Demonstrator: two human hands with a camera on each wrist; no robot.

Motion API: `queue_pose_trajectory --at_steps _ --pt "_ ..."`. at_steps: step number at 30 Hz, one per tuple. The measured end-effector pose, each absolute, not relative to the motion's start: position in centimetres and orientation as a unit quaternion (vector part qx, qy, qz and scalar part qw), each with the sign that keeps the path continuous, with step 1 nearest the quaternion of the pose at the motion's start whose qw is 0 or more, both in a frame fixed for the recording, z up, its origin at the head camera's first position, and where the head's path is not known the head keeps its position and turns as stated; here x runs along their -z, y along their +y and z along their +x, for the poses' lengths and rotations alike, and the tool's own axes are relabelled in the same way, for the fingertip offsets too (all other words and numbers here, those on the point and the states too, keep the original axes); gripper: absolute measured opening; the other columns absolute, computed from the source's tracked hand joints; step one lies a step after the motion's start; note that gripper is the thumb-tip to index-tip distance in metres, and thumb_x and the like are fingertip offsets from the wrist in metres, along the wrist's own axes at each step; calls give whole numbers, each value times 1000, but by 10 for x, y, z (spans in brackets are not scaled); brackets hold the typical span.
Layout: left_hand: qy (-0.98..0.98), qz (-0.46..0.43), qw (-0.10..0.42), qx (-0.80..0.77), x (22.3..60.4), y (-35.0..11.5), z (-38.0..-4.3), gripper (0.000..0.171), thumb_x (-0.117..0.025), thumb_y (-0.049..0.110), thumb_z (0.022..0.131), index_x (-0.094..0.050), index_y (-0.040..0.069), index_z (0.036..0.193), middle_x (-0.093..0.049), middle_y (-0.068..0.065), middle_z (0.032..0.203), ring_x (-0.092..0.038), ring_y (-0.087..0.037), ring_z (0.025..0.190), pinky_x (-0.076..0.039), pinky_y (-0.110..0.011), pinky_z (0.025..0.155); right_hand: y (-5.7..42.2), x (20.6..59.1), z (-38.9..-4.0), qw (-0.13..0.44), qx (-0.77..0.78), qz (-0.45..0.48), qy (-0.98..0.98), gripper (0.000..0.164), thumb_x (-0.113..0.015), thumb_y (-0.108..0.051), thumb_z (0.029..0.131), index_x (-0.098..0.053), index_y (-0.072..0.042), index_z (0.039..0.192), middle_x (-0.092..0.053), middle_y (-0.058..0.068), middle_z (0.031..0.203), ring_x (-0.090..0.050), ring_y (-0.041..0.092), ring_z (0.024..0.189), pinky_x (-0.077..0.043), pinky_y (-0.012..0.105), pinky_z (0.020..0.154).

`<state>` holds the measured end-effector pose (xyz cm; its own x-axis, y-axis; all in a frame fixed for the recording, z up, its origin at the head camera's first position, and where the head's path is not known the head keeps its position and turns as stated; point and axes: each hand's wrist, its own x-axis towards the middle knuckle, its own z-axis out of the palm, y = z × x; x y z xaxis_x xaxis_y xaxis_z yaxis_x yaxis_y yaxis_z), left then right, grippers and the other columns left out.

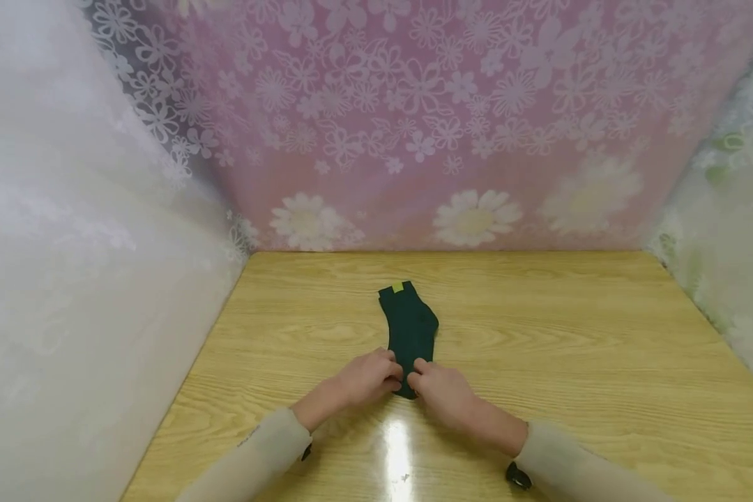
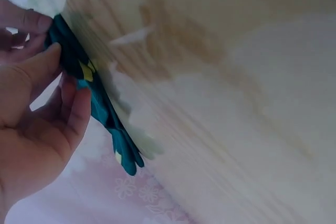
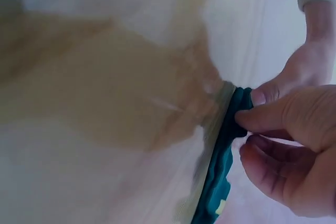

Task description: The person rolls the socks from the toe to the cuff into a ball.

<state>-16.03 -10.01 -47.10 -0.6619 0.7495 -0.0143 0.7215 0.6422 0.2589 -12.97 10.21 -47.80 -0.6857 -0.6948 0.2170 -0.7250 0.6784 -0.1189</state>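
Note:
A dark green pair of socks [image 1: 411, 324] lies lengthwise on the wooden table, one sock on top of the other, cuffs toward the back. A small yellow label [image 1: 398, 286] marks the cuff end. At the toe end nearest the person, my left hand [image 1: 369, 376] pinches the left edge, fingers curled. Opposite it, my right hand [image 1: 445, 394] pinches the right edge between thumb and fingers. Seen edge-on in the left wrist view, the socks [image 2: 102, 100] show stacked layers and yellow patches. The right wrist view has both thumbs close together on the socks [image 3: 220, 156].
The wood-grain table [image 1: 539, 314] meets a pink floral curtain [image 1: 414, 139] at the back. A pale sheet [image 1: 100, 244] borders the left side, and a flowered white one [image 1: 728, 230] the right. Glare [image 1: 398, 453] shines near the front.

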Motion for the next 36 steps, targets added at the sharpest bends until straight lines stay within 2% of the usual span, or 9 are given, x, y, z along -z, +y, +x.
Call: queue_pose_trajectory --at_steps 4,8,11,16,23,26,32,34,36 --pt "895 404 98 -164 471 -101 -168 10 -67 19 96 -73 16 89 -60 6 80 -47 -3 70 -42 -14 63 99 480 -125 121 -8 413 -903 12 -76 -1 84 -69 -11 86 -49 2 80 -45 13 69 -45 19 56" --pt "891 386 123 -203 473 -103 -171 8 -68 17 96 -70 13 90 -65 6 81 -51 -1 69 -45 -15 63 99 481 -126 96 0 432 -897 12 -75 -2 85 -67 -10 88 -54 2 81 -49 13 71 -48 20 61" --pt "899 383 102 -188 474 -104 -168 7 -69 16 95 -66 13 90 -63 6 80 -52 -2 68 -44 -15 63 98 482 -131 73 -33 437 -896 8 -74 -4 86 -68 -9 87 -54 2 80 -48 13 70 -47 20 61" --pt "903 422 27 -77 469 -99 -159 9 -69 19 95 -67 15 86 -55 4 75 -49 -5 66 -40 -14 60 99 484 -142 34 -139 415 -899 9 -73 -7 89 -68 -11 81 -50 -2 74 -45 9 65 -43 20 59" --pt "907 420 20 -30 467 -94 -154 8 -75 25 90 -72 18 92 -50 3 84 -40 -9 72 -36 -16 61 105 485 -153 -70 -272 343 -896 9 -68 -5 91 -72 -9 84 -55 -5 78 -46 6 67 -43 22 60" --pt "910 414 17 -29 468 -91 -156 5 -73 23 92 -73 18 91 -48 4 85 -38 -9 73 -35 -16 61 105 482 -152 -33 -226 370 -901 9 -70 -6 91 -73 -9 83 -54 -4 76 -45 7 66 -41 21 59" --pt "899 430 44 -67 468 -89 -168 14 -68 14 94 -71 17 81 -44 5 76 -38 -8 65 -31 -16 58 103 478 -138 153 52 456 -875 14 -75 -8 86 -68 -11 74 -46 1 73 -37 14 64 -37 19 54" --pt "894 434 63 -85 468 -90 -173 15 -67 13 95 -70 16 80 -45 5 76 -38 -8 65 -31 -15 58 102 479 -138 170 102 463 -864 13 -75 -8 86 -68 -11 76 -48 3 74 -37 15 65 -37 19 55" --pt "893 432 83 -95 468 -91 -177 15 -65 13 97 -72 16 83 -45 6 77 -39 -7 65 -31 -15 58 101 480 -141 158 108 463 -865 10 -75 -8 87 -69 -10 79 -49 3 75 -37 15 66 -38 19 56"
